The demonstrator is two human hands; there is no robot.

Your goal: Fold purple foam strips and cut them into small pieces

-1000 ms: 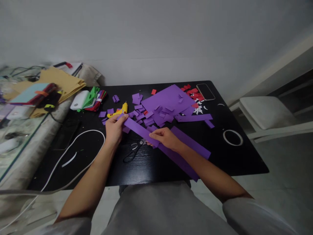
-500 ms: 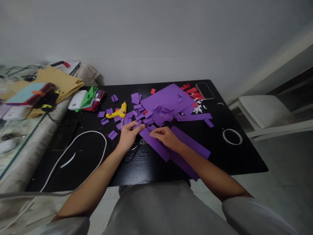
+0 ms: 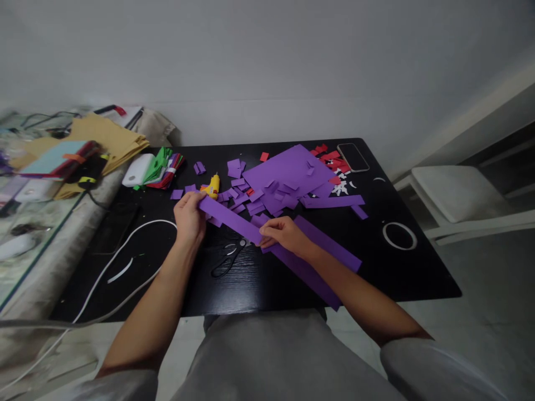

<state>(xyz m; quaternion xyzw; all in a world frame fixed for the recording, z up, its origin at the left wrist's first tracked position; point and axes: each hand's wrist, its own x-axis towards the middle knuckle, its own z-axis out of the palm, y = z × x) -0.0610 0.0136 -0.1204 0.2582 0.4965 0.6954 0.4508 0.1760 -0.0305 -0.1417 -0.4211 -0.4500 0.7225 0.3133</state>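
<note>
A long purple paper strip [image 3: 232, 218] stretches between my two hands above the black table. My left hand [image 3: 189, 216] is closed on its upper left end, and my right hand [image 3: 284, 235] pinches the lower right end. Below the strip lie black-handled scissors [image 3: 228, 262], their blades partly hidden under the paper. Other wide purple strips [image 3: 328, 244] lie under and beyond my right hand. Just past my left hand is a yellow glue gun [image 3: 213, 186], its handle hidden by the hand. Small cut purple pieces [image 3: 254, 197] lie scattered behind the strip.
A large purple sheet [image 3: 288, 167] lies at the back, beside red scraps [image 3: 334, 160] and a phone [image 3: 353, 157]. A roll of tape [image 3: 399, 236] sits at right. A white cable [image 3: 98, 278] loops at left, near bundled coloured paper [image 3: 161, 170].
My left hand has moved left and slightly up with the end of the strip, so the strip now spans the gap between my hands. The scissors are more exposed. My right hand has barely moved.
</note>
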